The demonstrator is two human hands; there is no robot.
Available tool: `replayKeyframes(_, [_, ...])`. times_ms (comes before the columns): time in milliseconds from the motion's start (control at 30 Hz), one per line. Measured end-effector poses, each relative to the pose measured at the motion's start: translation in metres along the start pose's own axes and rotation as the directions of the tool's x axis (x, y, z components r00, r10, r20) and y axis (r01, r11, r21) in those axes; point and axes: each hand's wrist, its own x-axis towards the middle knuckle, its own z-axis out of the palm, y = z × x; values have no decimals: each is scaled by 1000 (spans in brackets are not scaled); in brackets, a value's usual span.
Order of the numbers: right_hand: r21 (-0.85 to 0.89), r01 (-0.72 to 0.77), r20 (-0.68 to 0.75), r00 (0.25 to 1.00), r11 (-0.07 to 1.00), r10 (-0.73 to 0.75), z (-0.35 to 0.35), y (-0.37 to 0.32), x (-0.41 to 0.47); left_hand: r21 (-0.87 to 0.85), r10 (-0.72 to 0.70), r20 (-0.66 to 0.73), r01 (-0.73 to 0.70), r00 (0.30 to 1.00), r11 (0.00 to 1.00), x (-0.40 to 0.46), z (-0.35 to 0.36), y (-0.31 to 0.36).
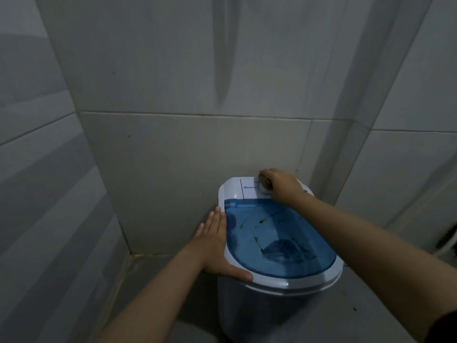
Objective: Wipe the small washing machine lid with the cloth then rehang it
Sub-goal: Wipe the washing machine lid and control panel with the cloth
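Note:
A small white washing machine stands in a tiled corner. Its see-through blue lid is shut and carries greenish dirt marks. At the back is a white control panel with a round dial. My right hand is closed on a small brownish cloth, pressing it on the panel by the dial. My left hand lies flat, fingers together, against the machine's left rim, holding nothing.
Grey tiled walls close in behind and on both sides. The floor is grey tile. A dark fitting with a white hose shows at the right edge.

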Motion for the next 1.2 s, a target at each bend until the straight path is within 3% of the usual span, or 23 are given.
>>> replayKeyframes(333, [52,86,-2,996,995,-86,-6,29,-53,6,9,4,-10,1000,1000,-4,3,8])
replayKeyframes(567, [-71,156,221,966,985,-137,-26,20,-52,-18,-11,0,11,1000,1000,-4,1,4])
replayKeyframes(733, [-30,226,133,966,974,-220,-27,-18,-38,-21,-11,5,11,1000,1000,-5,0,4])
replayKeyframes(833, [-148,293,161,949,945,-269,-12,-29,-32,-27,-9,2,9,1000,1000,-4,0,4])
replayKeyframes(933, [-253,313,133,948,915,-288,-3,-23,-32,-30,-9,3,9,1000,1000,-3,-1,3])
replayKeyframes(1200, [-256,313,173,946,915,-275,-6,6,-43,-26,-14,-1,14,1000,1000,-4,1,3])
